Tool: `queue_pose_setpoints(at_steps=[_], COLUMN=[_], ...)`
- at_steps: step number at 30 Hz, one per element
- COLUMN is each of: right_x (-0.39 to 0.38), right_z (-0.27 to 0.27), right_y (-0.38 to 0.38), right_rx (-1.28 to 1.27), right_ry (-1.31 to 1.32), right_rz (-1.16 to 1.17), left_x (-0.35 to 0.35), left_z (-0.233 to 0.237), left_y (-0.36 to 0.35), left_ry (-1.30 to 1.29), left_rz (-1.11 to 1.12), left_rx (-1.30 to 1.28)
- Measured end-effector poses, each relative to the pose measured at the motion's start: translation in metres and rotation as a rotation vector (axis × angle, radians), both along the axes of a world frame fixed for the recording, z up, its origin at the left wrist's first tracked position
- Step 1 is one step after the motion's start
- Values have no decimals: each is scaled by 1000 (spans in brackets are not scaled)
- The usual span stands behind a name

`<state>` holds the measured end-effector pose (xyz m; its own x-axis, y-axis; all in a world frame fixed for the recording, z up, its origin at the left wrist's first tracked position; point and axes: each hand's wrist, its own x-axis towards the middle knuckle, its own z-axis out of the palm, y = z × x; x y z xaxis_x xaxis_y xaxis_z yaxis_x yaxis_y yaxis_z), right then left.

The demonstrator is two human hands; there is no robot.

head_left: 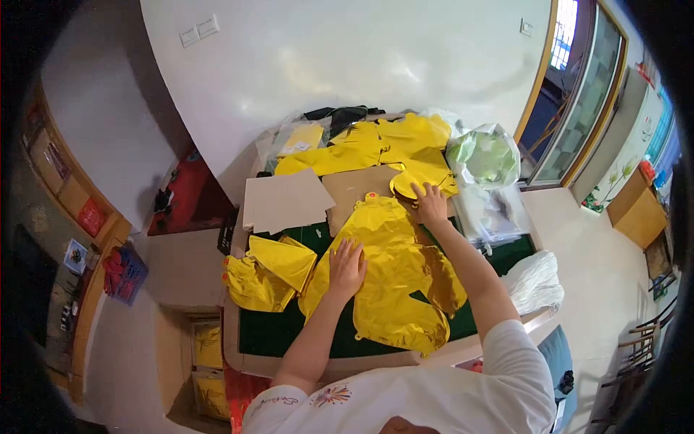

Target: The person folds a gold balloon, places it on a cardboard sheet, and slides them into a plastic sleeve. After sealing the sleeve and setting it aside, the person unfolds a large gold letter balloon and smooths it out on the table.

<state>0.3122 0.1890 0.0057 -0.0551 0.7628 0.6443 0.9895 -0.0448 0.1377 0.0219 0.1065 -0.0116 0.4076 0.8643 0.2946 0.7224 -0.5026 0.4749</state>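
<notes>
A large flat golden-yellow foil balloon (pixel 390 282), wrinkled and uninflated, is spread over the table's dark green top. My left hand (pixel 348 269) lies on its left side with the fingers stretched out. Farther back, my right hand (pixel 431 205) rests with fingers apart at the front edge of a yellow, shiny folded piece (pixel 410 186). What is under its fingertips is partly hidden. To the left sits a smaller folded yellow foil piece (pixel 264 278). More yellow foil sheets (pixel 412 137) are heaped at the back of the table.
Grey-beige cardboard sheets (pixel 285 201) lie at the back left. Clear plastic bags (pixel 491 210) and a bag with green inside (pixel 484 155) stand at the right. A white plastic bundle (pixel 533 282) hangs at the right edge. An open cardboard box (pixel 177 362) with yellow packets is on the floor.
</notes>
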Motion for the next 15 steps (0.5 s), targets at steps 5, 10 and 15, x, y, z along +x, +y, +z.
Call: queue_pose_setpoints(at_steps=[5, 10, 15], right_x=[28, 19, -51], right_z=[-16, -13, -11], right_y=[21, 0, -100], right_rx=[-215, 93, -423], right_ry=[-129, -28, 290], right_rz=[-94, 41, 400], left_x=[-1, -6, -8], left_z=[-5, -1, -9], left_y=[-3, 2, 7], left_ry=[14, 33, 7], left_rz=[14, 35, 62], left_rx=[34, -12, 1])
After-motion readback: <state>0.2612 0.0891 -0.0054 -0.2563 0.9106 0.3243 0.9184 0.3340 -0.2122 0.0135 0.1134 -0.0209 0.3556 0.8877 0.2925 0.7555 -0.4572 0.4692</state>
